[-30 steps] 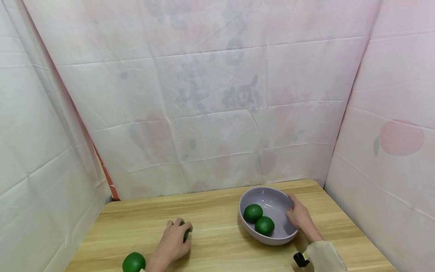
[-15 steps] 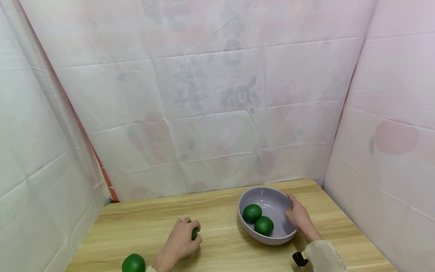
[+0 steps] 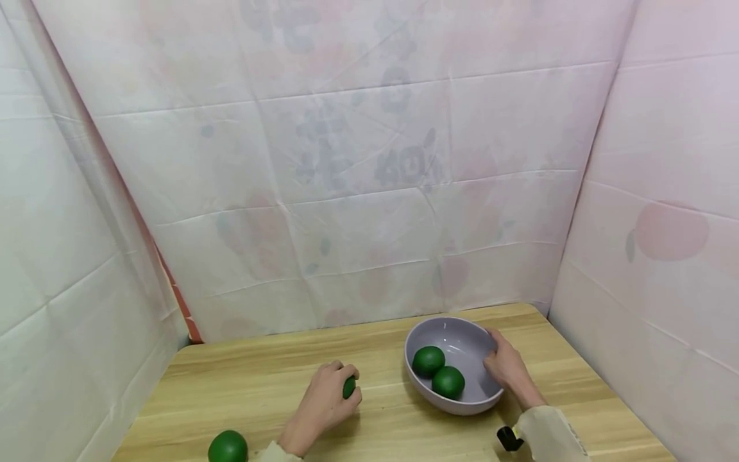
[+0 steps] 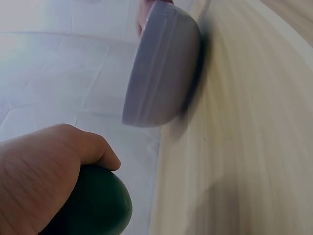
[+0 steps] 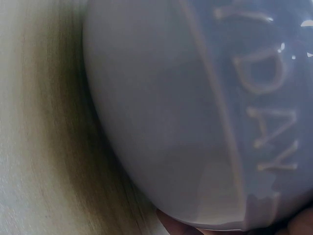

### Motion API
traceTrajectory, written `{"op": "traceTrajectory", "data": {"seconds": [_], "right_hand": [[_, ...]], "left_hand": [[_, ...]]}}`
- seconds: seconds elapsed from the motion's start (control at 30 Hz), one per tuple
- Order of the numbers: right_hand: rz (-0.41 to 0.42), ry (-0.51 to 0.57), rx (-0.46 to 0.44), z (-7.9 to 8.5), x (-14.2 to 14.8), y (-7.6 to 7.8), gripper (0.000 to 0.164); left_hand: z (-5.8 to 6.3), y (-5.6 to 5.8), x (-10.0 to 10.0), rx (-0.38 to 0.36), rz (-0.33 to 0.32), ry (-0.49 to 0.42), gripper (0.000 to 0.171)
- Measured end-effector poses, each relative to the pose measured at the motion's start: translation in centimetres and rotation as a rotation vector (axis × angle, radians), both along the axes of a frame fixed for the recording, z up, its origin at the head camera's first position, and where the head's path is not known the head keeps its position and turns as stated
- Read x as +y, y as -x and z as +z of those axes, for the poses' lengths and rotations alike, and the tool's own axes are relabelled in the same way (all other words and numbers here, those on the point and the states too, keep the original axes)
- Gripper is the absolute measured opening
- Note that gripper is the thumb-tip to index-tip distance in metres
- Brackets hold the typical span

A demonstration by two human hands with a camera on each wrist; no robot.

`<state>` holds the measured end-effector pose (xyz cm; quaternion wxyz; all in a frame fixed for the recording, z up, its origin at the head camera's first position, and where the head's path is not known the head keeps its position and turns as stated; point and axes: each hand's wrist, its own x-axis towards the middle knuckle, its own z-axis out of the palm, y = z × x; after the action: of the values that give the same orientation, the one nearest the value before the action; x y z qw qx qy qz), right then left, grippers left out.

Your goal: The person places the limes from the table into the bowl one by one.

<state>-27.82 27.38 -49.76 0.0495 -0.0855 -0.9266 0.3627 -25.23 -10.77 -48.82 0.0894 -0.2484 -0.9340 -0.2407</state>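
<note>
My left hand grips a dark green lime, held over the middle of the wooden table. In the left wrist view, the thumb lies along the smooth, rounded lime. To its right is a glossy grey-purple bowl, with two more green limes lying side by side in its left half. My right hand holds the bowl's right rim, thumb inside and the other fingers hidden behind the wall. The right wrist view is filled by the bowl's outer side, which has raised letters.
Another green lime sits at the table's front left, beside the left forearm. The wood-grain table ends at white printed sheets hung behind and on both sides. A small black device shows at the right sleeve.
My left hand has moved right with its lime, closer to the bowl. The right hand, the bowl and the other limes have stayed in place.
</note>
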Motion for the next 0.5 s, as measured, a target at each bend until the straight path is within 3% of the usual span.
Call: {"op": "traceTrajectory", "data": {"seconds": [0.3,0.5], "right_hand": [[-0.004,0.001,-0.004,-0.2,0.1,0.0,0.064],[0.001,0.005,-0.001,-0.2,0.3,0.0,0.065]], "left_hand": [[1.0,0.4,3.0,0.111,-0.03,-0.027,0.016],[1.7,0.5,4.9,0.125,-0.06,-0.047,0.017]]}}
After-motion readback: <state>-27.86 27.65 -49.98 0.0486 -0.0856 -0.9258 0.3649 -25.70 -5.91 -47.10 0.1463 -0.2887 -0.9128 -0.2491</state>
